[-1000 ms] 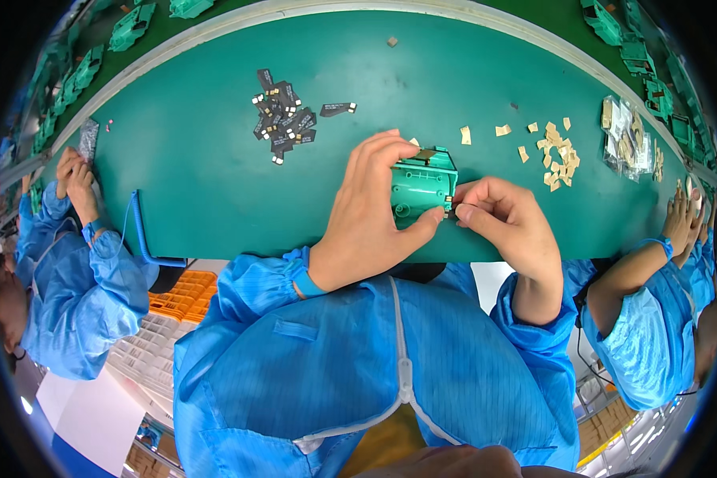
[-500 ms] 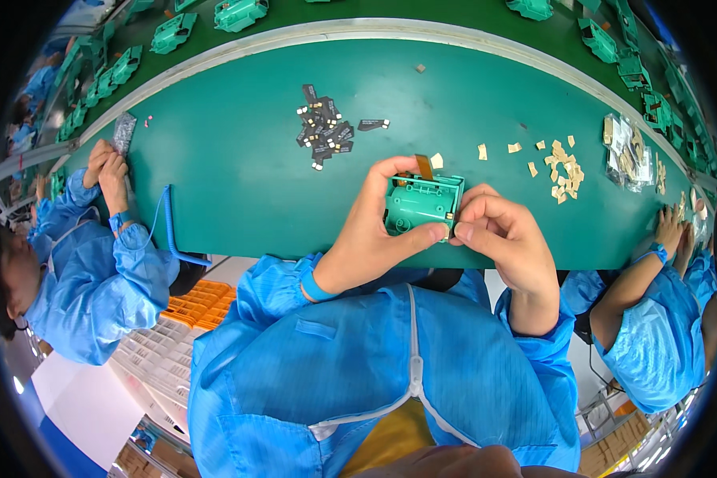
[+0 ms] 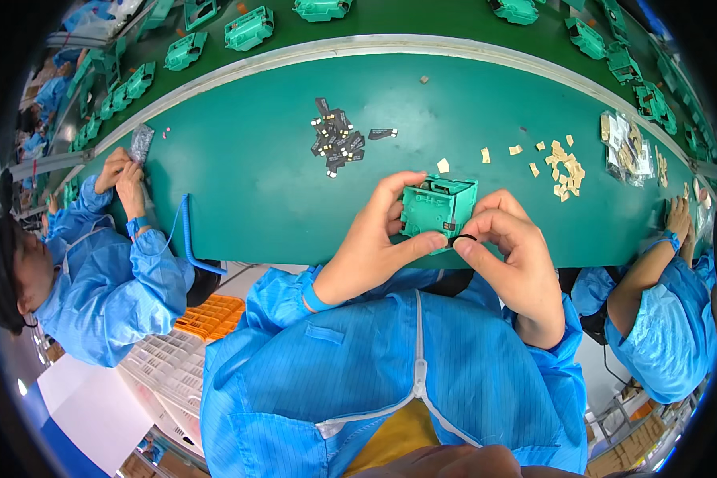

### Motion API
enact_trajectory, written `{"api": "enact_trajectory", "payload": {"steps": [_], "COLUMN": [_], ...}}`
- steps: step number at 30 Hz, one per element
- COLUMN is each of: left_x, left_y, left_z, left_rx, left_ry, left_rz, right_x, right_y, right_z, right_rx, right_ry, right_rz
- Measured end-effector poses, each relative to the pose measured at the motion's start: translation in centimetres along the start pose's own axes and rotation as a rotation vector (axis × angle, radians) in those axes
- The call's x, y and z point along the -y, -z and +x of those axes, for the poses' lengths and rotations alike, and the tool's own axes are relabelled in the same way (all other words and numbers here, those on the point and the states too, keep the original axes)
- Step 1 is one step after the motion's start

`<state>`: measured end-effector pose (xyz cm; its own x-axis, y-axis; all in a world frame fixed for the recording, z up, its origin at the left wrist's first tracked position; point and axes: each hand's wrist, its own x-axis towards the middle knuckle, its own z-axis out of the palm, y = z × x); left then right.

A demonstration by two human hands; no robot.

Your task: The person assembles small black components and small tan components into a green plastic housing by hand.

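My left hand is wrapped round a green plastic housing, its thumb at the lower edge. At the housing's lower right corner, my right hand pinches a thin, curved black strip between thumb and finger. Whether that strip is fixed to the housing I cannot tell. Beyond my left hand lies a heap of small black flexible parts with pale ends, with a single black part beside it. Several small cream-coloured pieces are scattered on the green tabletop to the right.
Along the far side, behind a pale rail, green housings stand in a row. Co-workers in blue sit at left and right. A coiled blue cord hangs at the left edge. Clear plastic bags lie at right.
The housing has been turned in my left hand and now shows another side. The brown strip that stood above it is out of sight. A curved black strip now shows at my right fingertips.
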<state>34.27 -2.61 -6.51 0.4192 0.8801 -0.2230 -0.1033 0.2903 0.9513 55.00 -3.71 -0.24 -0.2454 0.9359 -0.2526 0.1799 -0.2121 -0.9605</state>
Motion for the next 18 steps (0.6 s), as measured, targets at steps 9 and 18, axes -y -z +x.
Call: {"api": "enact_trajectory", "payload": {"steps": [9, 18], "left_x": [0.2, 1.3], "left_y": [0.5, 0.7], "left_z": [0.0, 0.0], "left_rx": [0.134, 0.128], "left_ry": [-0.043, -0.080], "left_rz": [-0.236, -0.294], "right_x": [0.6, 0.7], "right_y": [-0.5, -1.3], "right_z": [-0.5, -0.2], "right_rx": [0.009, -0.038], "right_ry": [0.031, 0.032], "right_rz": [-0.033, -0.091]}}
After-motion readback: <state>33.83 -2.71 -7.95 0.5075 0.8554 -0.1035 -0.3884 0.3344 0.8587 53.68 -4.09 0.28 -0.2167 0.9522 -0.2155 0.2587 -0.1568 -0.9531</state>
